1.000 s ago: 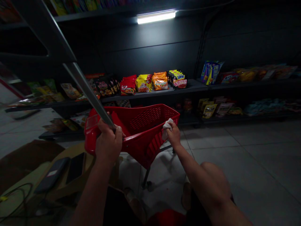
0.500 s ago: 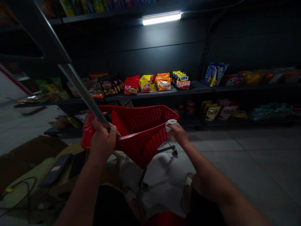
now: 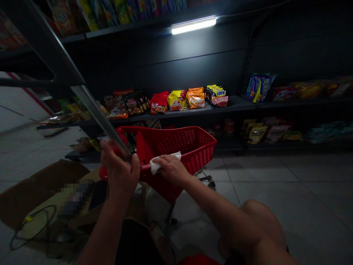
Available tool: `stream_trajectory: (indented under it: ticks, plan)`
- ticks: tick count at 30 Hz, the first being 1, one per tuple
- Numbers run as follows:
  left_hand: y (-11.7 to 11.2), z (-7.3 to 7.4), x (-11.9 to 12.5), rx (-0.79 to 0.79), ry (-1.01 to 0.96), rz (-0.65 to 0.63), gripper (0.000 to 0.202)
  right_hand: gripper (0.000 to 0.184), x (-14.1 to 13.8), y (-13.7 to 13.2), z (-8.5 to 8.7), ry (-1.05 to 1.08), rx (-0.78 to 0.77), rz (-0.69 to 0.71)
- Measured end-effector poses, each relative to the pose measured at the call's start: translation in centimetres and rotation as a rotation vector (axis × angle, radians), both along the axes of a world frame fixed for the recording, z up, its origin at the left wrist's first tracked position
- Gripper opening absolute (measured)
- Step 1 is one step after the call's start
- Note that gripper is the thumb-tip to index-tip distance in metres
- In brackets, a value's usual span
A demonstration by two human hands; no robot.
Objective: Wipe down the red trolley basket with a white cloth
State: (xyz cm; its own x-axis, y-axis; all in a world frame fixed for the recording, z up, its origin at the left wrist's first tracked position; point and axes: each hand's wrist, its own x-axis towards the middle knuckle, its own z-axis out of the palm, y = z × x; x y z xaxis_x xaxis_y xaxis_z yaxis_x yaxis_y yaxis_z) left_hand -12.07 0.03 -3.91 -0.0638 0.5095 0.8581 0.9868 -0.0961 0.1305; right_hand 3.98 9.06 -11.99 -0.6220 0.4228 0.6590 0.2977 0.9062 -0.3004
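The left hand (image 3: 120, 169) has its grip closed around a metal pole (image 3: 96, 114) that slants up toward the upper left of the view, its fingers curled over the tube and slightly blurred. The right hand (image 3: 172, 169) lies across the near rim of a red cart (image 3: 190, 145), its grip pressed together over a white cloth (image 3: 162, 162), which is pinched between the palm side of the fingers and the rim, with one corner showing past the fingertips. The cart's basket has perforated plastic walls, and a solid red panel (image 3: 143, 147) stands upright inside it near the left hand; nothing else can be made out in the dim interior. The cart stands on a tiled floor (image 3: 261, 184) on a thin metal frame, just in front of a dark shelf (image 3: 193, 110). On that shelf, red, yellow and orange packets (image 3: 178, 101) stand side by side, and more packets (image 3: 257, 132) fill the shelf below. To the left of the cart, a sheet of cardboard (image 3: 24, 191) lies on the floor with a coiled black cable (image 3: 33, 224) on it, beside a pixelated object too blurred to tell.
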Motion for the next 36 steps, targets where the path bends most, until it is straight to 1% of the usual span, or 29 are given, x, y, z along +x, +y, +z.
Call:
stream_trajectory:
  ticks: [1, 2, 3, 4, 5, 6, 7, 8, 9, 12, 13, 14, 15, 16, 18, 20, 21, 23, 26, 28, 29, 31, 33, 35, 36]
  plan:
    - [-0.2, -0.4, 0.1, 0.080, 0.119, 0.004, 0.097, 0.040, 1.4, 1.3, -1.0, -0.015, -0.009, -0.037]
    - [-0.4, -0.7, 0.3, 0.132, 0.231, -0.002, 0.095, 0.040, 3.1, 2.8, -2.1, -0.018, -0.010, -0.082]
    - [-0.5, -0.9, 0.7, 0.146, 0.334, -0.041, 0.088, 0.041, 5.1, 4.3, -3.1, -0.018, -0.002, -0.127]
    - [-0.6, -1.0, 1.2, 0.118, 0.432, -0.118, 0.077, 0.043, 7.1, 5.8, -4.1, -0.014, 0.010, -0.164]
    - [-0.5, -0.9, 1.9, 0.048, 0.495, -0.203, 0.066, 0.045, 9.3, 7.2, -4.9, -0.007, 0.020, -0.189]
    - [-0.2, -0.7, 2.5, -0.033, 0.547, -0.299, 0.057, 0.047, 11.4, 8.6, -5.5, -0.005, 0.020, -0.212]
    - [0.1, -0.5, 3.2, -0.126, 0.583, -0.347, 0.051, 0.046, 13.4, 9.9, -5.8, -0.010, 0.011, -0.230]
    - [0.6, -0.1, 3.8, -0.220, 0.591, -0.326, 0.045, 0.044, 15.4, 11.2, -5.9, -0.017, -0.008, -0.246]
    - [1.1, 0.2, 4.4, -0.319, 0.590, -0.270, 0.041, 0.041, 17.2, 12.4, -5.8, -0.026, -0.038, -0.265]
    - [2.6, 0.6, 5.7, -0.703, 0.540, -0.017, 0.034, 0.036, 21.6, 15.8, -5.5, -0.027, -0.199, -0.345]
    - [2.9, 0.6, 6.0, -0.808, 0.528, 0.032, 0.035, 0.036, 22.4, 16.6, -5.6, -0.004, -0.262, -0.378]
    - [3.1, 0.5, 6.3, -0.876, 0.524, 0.058, 0.036, 0.037, 22.9, 17.3, -5.8, 0.039, -0.317, -0.414]
    - [3.1, 0.4, 6.5, -0.907, 0.531, 0.058, 0.037, 0.038, 22.9, 17.6, -6.1, 0.107, -0.358, -0.455]
    - [3.1, 0.2, 6.7, -0.904, 0.542, 0.045, 0.037, 0.039, 22.5, 17.6, -6.5, 0.200, -0.381, -0.510]
    - [3.1, -0.2, 7.0, -0.860, 0.551, 0.031, 0.035, 0.042, 20.4, 16.5, -7.4, 0.419, -0.389, -0.630]
    - [3.1, -0.6, 7.2, -0.835, 0.540, 0.031, 0.033, 0.047, 16.8, 13.8, -8.3, 0.607, -0.394, -0.701]
    - [3.1, -0.7, 7.3, -0.825, 0.536, 0.033, 0.032, 0.050, 14.7, 11.9, -8.7, 0.663, -0.405, -0.692]
    - [3.3, -0.7, 7.6, -0.813, 0.545, 0.037, 0.031, 0.053, 10.0, 7.0, -9.5, 0.695, -0.437, -0.600]
    - [3.5, -0.3, 8.3, -0.804, 0.605, 0.007, 0.031, 0.054, 3.7, -0.9, -10.9, 0.633, -0.433, -0.442]
    - [3.5, 0.0, 8.7, -0.800, 0.645, -0.034, 0.033, 0.046, 1.0, -4.7, -11.5, 0.625, -0.443, -0.329]
    - [3.5, 0.1, 8.8, -0.798, 0.657, -0.043, 0.033, 0.042, 0.3, -5.9, -11.4, 0.647, -0.474, -0.296]
    - [3.3, 0.2, 9.1, -0.794, 0.671, -0.038, 0.036, 0.033, -0.1, -6.6, -10.3, 0.739, -0.522, -0.258]
    - [3.1, 0.2, 9.3, -0.785, 0.686, -0.025, 0.039, 0.031, 0.4, -6.1, -8.6, 0.829, -0.519, -0.259]
    - [2.9, 0.2, 9.6, -0.776, 0.698, -0.017, 0.042, 0.036, 0.9, -5.3, -7.6, 0.833, -0.483, -0.258]
    - [2.9, 0.1, 9.7, -0.770, 0.698, -0.009, 0.043, 0.037, 1.0, -5.1, -7.7, 0.790, -0.460, -0.244]
